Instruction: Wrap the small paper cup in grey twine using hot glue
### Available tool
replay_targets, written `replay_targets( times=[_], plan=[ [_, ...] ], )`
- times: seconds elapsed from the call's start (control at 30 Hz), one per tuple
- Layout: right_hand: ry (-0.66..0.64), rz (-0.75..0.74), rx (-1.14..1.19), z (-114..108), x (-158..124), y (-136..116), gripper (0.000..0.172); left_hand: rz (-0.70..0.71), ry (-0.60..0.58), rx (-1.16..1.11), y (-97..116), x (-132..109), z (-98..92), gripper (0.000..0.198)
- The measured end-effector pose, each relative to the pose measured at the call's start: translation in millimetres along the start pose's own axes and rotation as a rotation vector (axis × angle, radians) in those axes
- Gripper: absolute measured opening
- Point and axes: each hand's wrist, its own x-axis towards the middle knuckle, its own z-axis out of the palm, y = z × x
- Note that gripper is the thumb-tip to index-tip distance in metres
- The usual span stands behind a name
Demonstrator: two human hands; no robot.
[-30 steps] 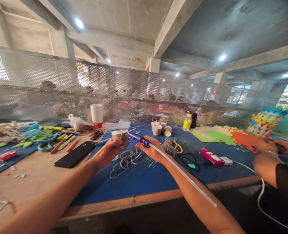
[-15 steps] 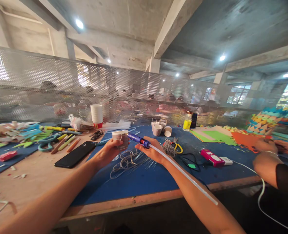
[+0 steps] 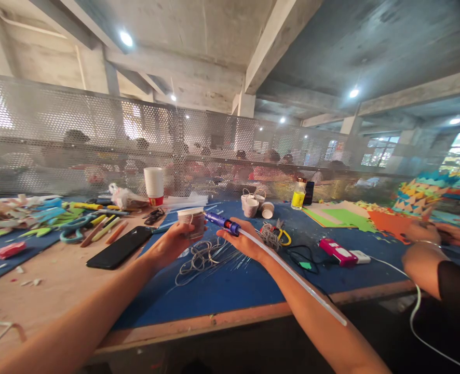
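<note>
My left hand (image 3: pixel 175 241) is closed around a paper cup (image 3: pixel 191 218) wrapped in greyish cord, its white rim upward. In my right hand (image 3: pixel 242 240) is a blue hot glue gun (image 3: pixel 221 223), its nozzle at the cup's right side just under the rim. A long clear glue stick (image 3: pixel 292 275) trails from the gun's back along my forearm. Below both hands, loose grey cord (image 3: pixel 201 262) lies coiled on the blue mat (image 3: pixel 167 306). Behind the gun stand small cord-wrapped cups (image 3: pixel 251 206), one of them on its side.
Left are a black phone (image 3: pixel 119 248), blue-handled scissors (image 3: pixel 74 228) and a stack of paper cups (image 3: pixel 153 185). Right are yellow-handled scissors (image 3: pixel 284 237), a yellow-labelled bottle (image 3: pixel 299 195), a magenta device (image 3: pixel 337 252) with a white cable, and another person's hands (image 3: pixel 424 234) by coloured paper.
The cup has turned slightly in my left hand, and a loop of cord shows on its side. The glue gun stays at the rim almost unmoved.
</note>
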Motion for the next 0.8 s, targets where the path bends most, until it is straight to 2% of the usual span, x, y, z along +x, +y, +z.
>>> replay_targets(
  times=[0.27,0.4,0.5,0.67,0.8],
  plan=[
    [0.017,0.025,0.027,3,1,5,0.044,-0.01,-0.001,0.007,0,1,-1.9,0.032],
    [0.04,0.114,-0.002,1,2,12,0.039,-0.004,0.015,-0.003,-2,5,-5.6,0.032],
    [0.037,0.225,-0.141,-1,4,21,0.035,-0.004,0.067,-0.003,-4,6,-7.0,0.032],
    [-0.138,0.322,-0.412,-3,4,44,0.035,0.012,0.126,-0.005,-1,3,-4.4,0.025],
    [-0.307,0.439,-0.438,-5,0,60,0.04,0.02,0.149,-0.013,0,2,-3.3,0.021]
  ],
)
